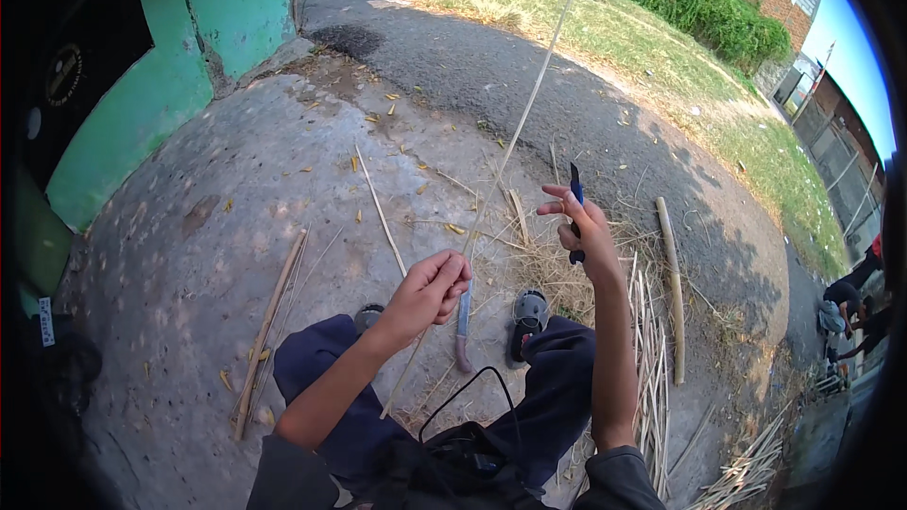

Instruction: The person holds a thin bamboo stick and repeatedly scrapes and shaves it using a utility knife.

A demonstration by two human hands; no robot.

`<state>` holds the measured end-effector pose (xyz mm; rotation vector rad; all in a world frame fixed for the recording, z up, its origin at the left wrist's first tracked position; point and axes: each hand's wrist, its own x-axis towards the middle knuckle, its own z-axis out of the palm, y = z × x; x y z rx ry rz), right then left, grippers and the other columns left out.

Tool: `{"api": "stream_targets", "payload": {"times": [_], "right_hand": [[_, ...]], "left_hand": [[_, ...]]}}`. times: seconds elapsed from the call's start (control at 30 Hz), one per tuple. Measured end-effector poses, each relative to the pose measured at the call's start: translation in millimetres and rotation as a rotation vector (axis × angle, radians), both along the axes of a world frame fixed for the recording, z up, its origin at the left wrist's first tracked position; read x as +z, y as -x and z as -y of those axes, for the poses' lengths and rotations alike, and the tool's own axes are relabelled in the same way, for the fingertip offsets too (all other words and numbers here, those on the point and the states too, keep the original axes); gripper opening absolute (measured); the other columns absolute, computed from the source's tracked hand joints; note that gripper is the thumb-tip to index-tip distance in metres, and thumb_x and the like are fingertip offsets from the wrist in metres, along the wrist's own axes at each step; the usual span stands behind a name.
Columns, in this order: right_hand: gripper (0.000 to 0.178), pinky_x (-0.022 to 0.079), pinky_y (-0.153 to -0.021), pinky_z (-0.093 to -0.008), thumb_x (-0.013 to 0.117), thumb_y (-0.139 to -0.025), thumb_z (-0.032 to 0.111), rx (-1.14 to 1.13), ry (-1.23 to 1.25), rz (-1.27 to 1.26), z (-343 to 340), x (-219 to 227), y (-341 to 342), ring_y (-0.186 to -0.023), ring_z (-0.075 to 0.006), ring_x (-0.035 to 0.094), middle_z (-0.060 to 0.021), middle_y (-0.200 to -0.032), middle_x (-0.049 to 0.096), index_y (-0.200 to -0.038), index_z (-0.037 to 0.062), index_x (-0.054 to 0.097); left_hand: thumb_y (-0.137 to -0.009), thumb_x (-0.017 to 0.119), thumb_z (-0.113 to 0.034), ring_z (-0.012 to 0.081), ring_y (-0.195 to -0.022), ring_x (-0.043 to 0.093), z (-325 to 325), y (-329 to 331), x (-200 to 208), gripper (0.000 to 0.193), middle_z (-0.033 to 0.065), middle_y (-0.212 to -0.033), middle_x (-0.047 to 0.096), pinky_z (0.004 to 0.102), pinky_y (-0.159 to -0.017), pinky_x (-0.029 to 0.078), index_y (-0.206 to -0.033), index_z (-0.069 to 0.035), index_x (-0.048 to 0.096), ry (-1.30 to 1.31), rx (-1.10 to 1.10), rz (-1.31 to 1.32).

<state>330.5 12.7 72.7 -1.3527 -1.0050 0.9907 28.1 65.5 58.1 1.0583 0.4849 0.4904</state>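
My left hand (436, 291) is closed around a thin bamboo strip (487, 200) above the ground between my knees. One end of the strip slants down toward my left leg; the other runs up and away to the right. My right hand (590, 234), raised to the right of it, grips a slim black and dark-blue tool (576, 187) resembling a cutter knife, with some fingers stretched out. On the ground between my feet lies a large knife (463, 331) with a grey blade and brownish handle. Its tip is partly hidden behind my left hand.
Several split bamboo strips (650, 368) lie beside my right leg, near a thick bamboo pole (671, 293). Bamboo slats (271, 335) lie at left, shavings (557, 269) ahead. A green wall (161, 85) stands left. Another person (846, 302) crouches far right.
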Motion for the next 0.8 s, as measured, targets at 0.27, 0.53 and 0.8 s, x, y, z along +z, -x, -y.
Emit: {"api": "stream_targets", "payload": {"times": [0.27,0.53,0.8], "right_hand": [[0.029,0.053,-0.079,-0.0244,0.079,-0.096,0.019,-0.119,-0.065,-0.06,-13.0,-34.1,68.4,-0.089,-0.0113,0.071,-0.0076,-0.1,0.078,-0.115,-0.0025,0.074],[0.031,0.05,-0.072,-0.0267,0.074,-0.101,0.022,-0.245,-0.101,0.03,-18.2,-27.4,71.8,-0.078,-0.0078,0.063,-0.0025,-0.093,0.075,-0.12,-0.0023,0.073],[0.026,0.048,-0.064,-0.0354,0.062,-0.104,0.027,-0.019,-0.182,0.673,-11.2,-44.1,87.7,-0.067,-0.028,0.064,-0.0153,-0.078,0.066,-0.114,0.0032,0.067]], "left_hand": [[-0.116,0.046,-0.027,0.0007,-0.055,0.034,7.8,-32.2,-46.4,0.028,-0.0055,-0.076,0.046,0.0206,-0.048,0.028,-0.119,-0.003,0.061,-0.053,-0.022,-0.017],[-0.113,0.053,-0.02,0.0017,-0.063,0.043,9.2,-26.6,-44.0,0.022,-0.004,-0.078,0.054,0.0206,-0.055,0.034,-0.115,-0.001,0.064,-0.307,0.134,-0.146],[-0.112,0.057,-0.018,0.002,-0.069,0.045,2.0,-13.4,-34.9,0.02,-0.0048,-0.075,0.053,0.0205,-0.061,0.037,-0.11,0.0,0.065,-0.24,0.245,-0.121]]}}
